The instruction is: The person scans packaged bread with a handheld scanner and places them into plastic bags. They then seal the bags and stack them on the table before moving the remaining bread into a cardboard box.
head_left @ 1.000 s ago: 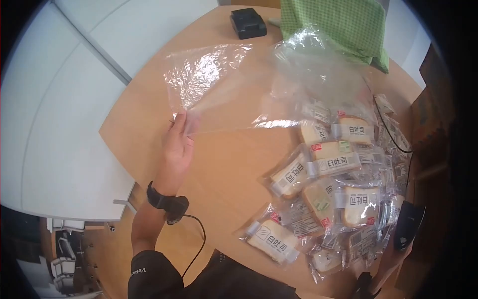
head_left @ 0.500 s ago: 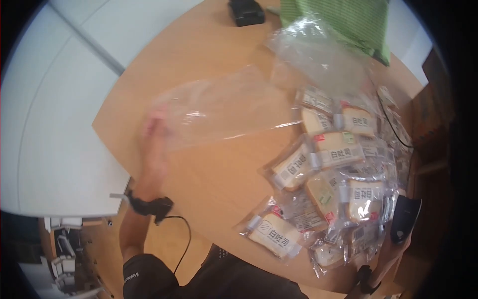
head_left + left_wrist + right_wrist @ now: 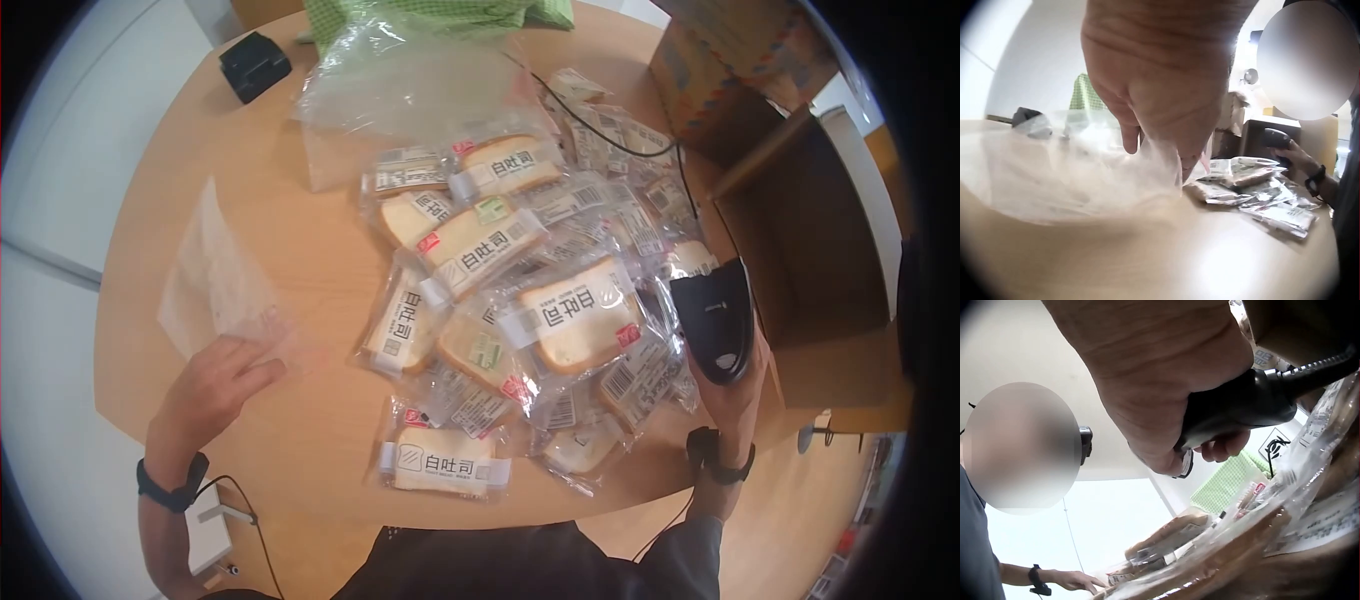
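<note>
The left hand (image 3: 213, 385) pinches a clear plastic bag (image 3: 215, 270) over the left part of the table; in the left wrist view the bag (image 3: 1072, 175) spreads out beside the fingers. At the right of the pile, the right hand (image 3: 735, 385) grips a black handheld device (image 3: 715, 320). The right wrist view shows fingers curled round this device (image 3: 1235, 409), which has a cord. Between the hands lie several wrapped bread slices (image 3: 585, 315), overlapping in a heap. One wrapped slice (image 3: 445, 460) lies at the near edge of the heap.
Beyond the heap another clear bag (image 3: 400, 95) lies in front of a green checked cloth (image 3: 440, 20). A black box-like object (image 3: 255, 66) is at the back left. Open cardboard boxes (image 3: 820, 230) stand at the right. A black cable (image 3: 600, 120) crosses the heap's far side.
The head view has swung right, showing the boxes. The left hand has drawn the bag away from the heap, and it now hangs bunched and narrower. The right hand still grips the device.
</note>
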Demonstrator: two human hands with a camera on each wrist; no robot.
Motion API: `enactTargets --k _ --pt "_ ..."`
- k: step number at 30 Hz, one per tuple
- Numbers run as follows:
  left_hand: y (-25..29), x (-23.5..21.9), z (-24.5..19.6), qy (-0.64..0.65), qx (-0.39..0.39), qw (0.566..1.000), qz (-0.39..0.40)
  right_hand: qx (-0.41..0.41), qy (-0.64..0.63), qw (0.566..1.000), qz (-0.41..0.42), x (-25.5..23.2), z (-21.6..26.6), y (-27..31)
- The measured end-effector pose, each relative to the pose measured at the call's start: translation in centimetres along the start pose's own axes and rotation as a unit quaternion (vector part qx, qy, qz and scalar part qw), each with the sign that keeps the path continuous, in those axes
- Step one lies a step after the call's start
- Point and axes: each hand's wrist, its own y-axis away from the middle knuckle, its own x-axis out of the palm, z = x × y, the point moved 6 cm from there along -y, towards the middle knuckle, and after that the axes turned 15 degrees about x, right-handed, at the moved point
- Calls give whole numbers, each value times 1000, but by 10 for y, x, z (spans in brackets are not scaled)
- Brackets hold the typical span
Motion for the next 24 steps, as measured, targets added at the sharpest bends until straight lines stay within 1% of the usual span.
enactTargets --k 1,3,5,6,8,9,10,11,12,13,14,15,16,17,18,19,20,21,22,23,24 --pt "3 4 4 -11 -4 1000 -10 8 2 1000 -3 -5 0 4" --pt "3 7 3 -21 -3 1000 -19 -15 -19 999 -27 -16 4 10" --pt "1 4 -18 -176 80 980 -41 82 -88 992 -47 -29 -22 16" --pt "-2 3 -24 -171 83 981 -39 128 -126 982 -60 -35 -36 20" --pt "-16 6 -33 -169 53 984 36 209 -152 966 -19 -45 -13 0" --pt "-21 4 -42 -168 58 984 31 249 -194 948 31 -43 -9 -6" --pt "-24 8 -47 -45 20 997 60 212 -220 951 42 -36 3 -13" --pt "-30 10 -49 77 -15 993 90 175 -247 951 56 -30 15 -19" --pt "-41 0 -51 74 -6 993 87 138 -275 949 72 -23 26 -25" --pt "-55 -16 -53 113 -10 993 31 97 -234 964 83 -18 39 -29" --pt "-71 -26 -57 153 -17 988 -27 85 -234 966 78 -12 42 -30" --pt "-102 -39 -63 171 17 979 -109 70 -233 967 76 -6 46 -30" --pt "-136 -53 -68 186 50 963 -189 48 -195 979 46 -5 53 -29" --pt "-166 -50 -76 164 75 969 -170 43 -193 979 46 -2 55 -27" --pt "-189 -41 -82 140 99 974 -151 11 -185 983 21 -2 59 -25" --pt "-204 -27 -82 133 96 974 -155 -22 -178 984 -5 -4 66 -24" --pt "-219 -8 -84 120 137 971 -157 -58 -196 979 -14 -7 80 -25" --pt "-227 5 -84 105 179 965 -158 -65 -199 978 -18 -6 81 -24" --pt "-230 12 -79 95 179 966 -160 -83 -212 973 -26 -2 80 -21" --pt "-230 14 -72 145 170 955 -194 -99 -228 968 -34 -1 78 -16" --pt "-229 10 -65 196 162 941 -226 -140 -178 974 -31 -3 87 -9"
